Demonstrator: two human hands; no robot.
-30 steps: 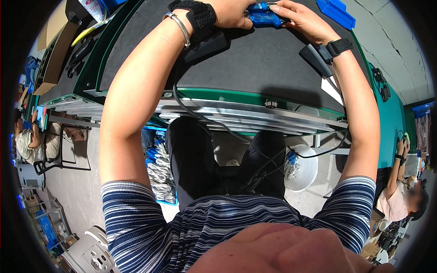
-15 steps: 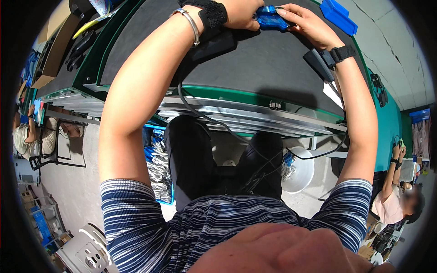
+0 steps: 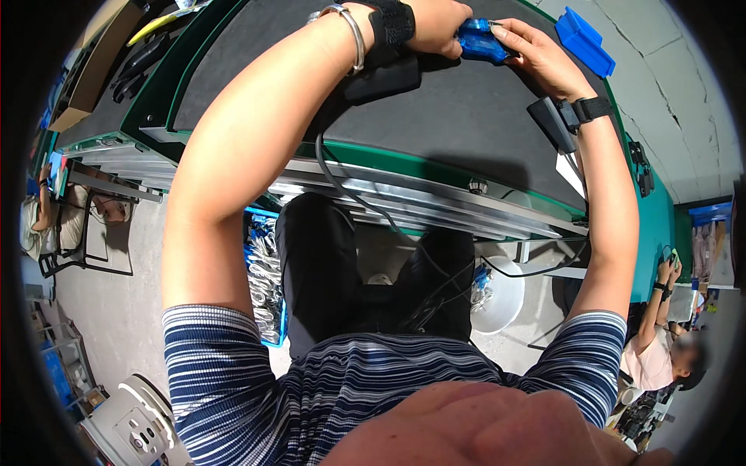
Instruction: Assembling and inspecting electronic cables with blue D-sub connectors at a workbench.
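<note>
At the far side of the dark bench mat, a shiny, translucent blue plastic piece is held between my two hands; its exact kind cannot be made out. My left hand has its fingers closed on the left end. On the right end, my right hand pinches it with thumb and fingers, and part of the piece is hidden behind them. Each wrist wears a black strap; a small black box is attached by the right one, and another black box is beneath the left wrist.
A blue plastic bin stands by the bench's far right edge. Black cables hang over the green front edge. Below are a blue crate of bundled white cables and a white bucket. Other people sit at both sides.
The whole view has shifted slightly, so the bench and bin appear a little lower and to the right. Both hands keep hold of the blue piece.
</note>
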